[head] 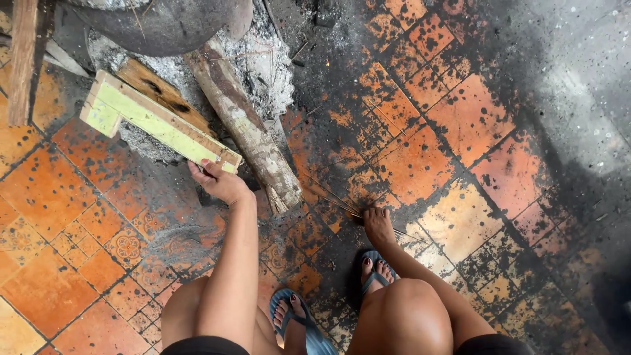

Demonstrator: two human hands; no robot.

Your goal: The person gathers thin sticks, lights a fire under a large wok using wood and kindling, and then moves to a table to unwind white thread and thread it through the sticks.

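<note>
While left hand point(220, 181) grips green plank point(158, 121), right hand point(378, 225) touches thin sticks point(335, 200).

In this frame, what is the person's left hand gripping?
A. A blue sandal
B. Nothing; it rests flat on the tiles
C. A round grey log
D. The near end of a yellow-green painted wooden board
D: the left hand is closed on the near end of the yellow-green painted board, which angles toward the ash pile, while the right hand touches thin sticks on the floor.
</note>
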